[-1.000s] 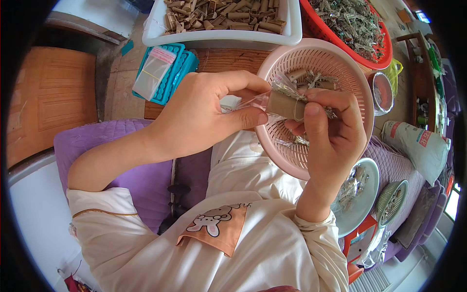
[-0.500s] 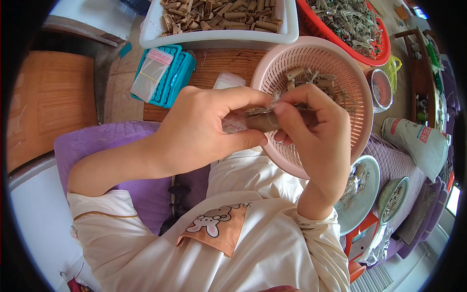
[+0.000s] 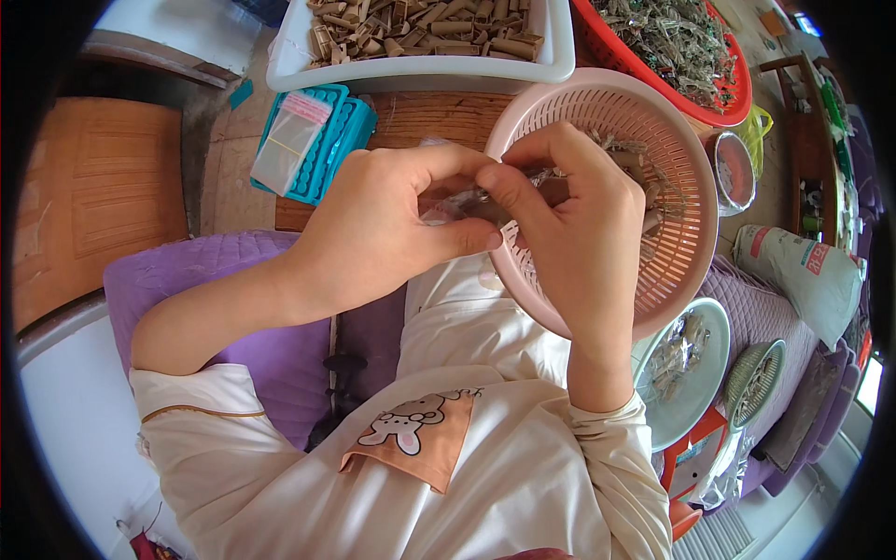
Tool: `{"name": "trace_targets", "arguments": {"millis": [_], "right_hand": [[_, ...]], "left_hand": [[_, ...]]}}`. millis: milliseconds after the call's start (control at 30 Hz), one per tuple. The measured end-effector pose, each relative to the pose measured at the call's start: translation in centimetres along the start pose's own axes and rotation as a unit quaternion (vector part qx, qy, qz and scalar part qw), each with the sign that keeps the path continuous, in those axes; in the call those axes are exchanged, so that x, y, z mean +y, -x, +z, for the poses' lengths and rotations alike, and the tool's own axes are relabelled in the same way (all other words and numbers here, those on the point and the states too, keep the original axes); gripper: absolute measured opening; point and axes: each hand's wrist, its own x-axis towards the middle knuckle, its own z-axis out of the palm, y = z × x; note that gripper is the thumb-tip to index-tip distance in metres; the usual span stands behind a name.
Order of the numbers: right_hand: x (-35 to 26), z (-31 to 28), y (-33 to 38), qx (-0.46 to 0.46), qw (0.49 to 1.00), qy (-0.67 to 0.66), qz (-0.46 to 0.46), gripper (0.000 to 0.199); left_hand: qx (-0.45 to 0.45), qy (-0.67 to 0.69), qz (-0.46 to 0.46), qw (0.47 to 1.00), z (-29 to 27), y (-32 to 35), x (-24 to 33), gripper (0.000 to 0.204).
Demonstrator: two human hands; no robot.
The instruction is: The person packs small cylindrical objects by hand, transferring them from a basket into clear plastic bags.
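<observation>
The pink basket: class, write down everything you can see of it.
The round pink basket looks like plastic, with a smooth broad rim and slotted sides. Its mouth faces up, with brown tube pieces and crinkled strips inside. It sits nearer the person than the red basket. The right hand hides part of it; contact there is unclear.

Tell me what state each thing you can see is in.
Left hand: holding a clear plastic bag
Right hand: grip pinched at the bag
Clear plastic bag: mostly hidden, contents unclear
White plastic tub: heaped
Red basket: heaped
Pink slotted basket: partly filled
Teal plastic basket: bag pile on top
Bag pile: flat
Pale bowl: partly filled
Wooden door: open or shut, unclear
</observation>
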Motion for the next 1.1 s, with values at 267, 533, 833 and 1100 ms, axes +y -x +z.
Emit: {"name": "trace_targets", "arguments": {"millis": [267, 533, 833, 1100], "right_hand": [[0.8, -0.6, 1.1, 0.038, 0.994, -0.067, -0.082, 0.018], [2.1, -0.2, 1.9, 0.061, 0.986, -0.103, -0.114, 0.018], [3.0, 0.0, 2.2, 0.026, 0.974, -0.023, -0.223, 0.034], [4.3, 2.2, 3.3, -0.006, 0.965, -0.243, -0.102, 0.029]], "left_hand": [[0.014, 0.020, 0.058, 0.998, -0.3, 0.0, 0.4, 0.039], [0.015, 0.081, 0.101, 0.992, 0.0, 0.1, -0.1, 0.040], [-0.019, 0.125, 0.026, 0.992, -0.4, 0.2, 0.4, 0.041], [-0.011, 0.155, 0.083, 0.984, -0.2, 0.0, -0.3, 0.035]]}}
